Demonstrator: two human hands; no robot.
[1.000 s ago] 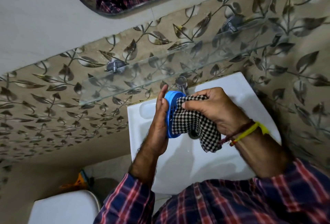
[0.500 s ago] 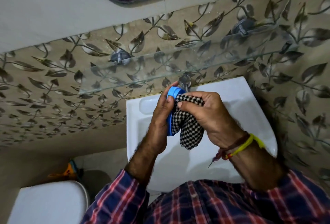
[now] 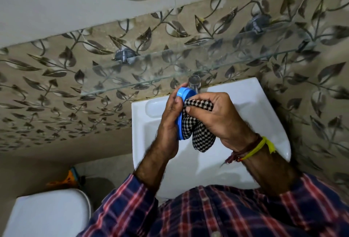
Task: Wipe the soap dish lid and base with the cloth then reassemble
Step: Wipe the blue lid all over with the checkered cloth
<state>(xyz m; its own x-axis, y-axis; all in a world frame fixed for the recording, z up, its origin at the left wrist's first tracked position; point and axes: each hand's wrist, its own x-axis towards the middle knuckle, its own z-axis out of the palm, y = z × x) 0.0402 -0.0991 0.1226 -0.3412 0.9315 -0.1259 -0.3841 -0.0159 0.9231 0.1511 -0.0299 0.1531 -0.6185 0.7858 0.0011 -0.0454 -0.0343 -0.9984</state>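
**Two hands wiping a blue soap dish piece over a white basin**

The left hand is wrapped around a blue plastic soap dish piece, held on edge with its open face turned toward the other hand. The fingers curl over its top rim and the palm backs its outer side. The right hand is closed on a black-and-white checked cloth, thumb and fingertips pinching it against the inner face of the blue piece. A loose tail of cloth hangs below the grip.

Both hands are held above a white wash basin, clear of its rim. Just beyond the top of the blue piece stands a chrome tap, very near the upper fingers. Above that runs the front edge of a glass shelf, fixed to a leaf-patterned tile wall. There is open basin to the right of the right wrist and beneath both forearms. Well to the left of the left arm and lower is a white toilet lid.

The blue piece is oval with a rounded raised rim. Only its edge and part of its rim show, so whether it is the lid or the base cannot be told. The cloth covers the inner face. The other soap dish half is out of sight. A plaid shirt fills the near edge of the view.
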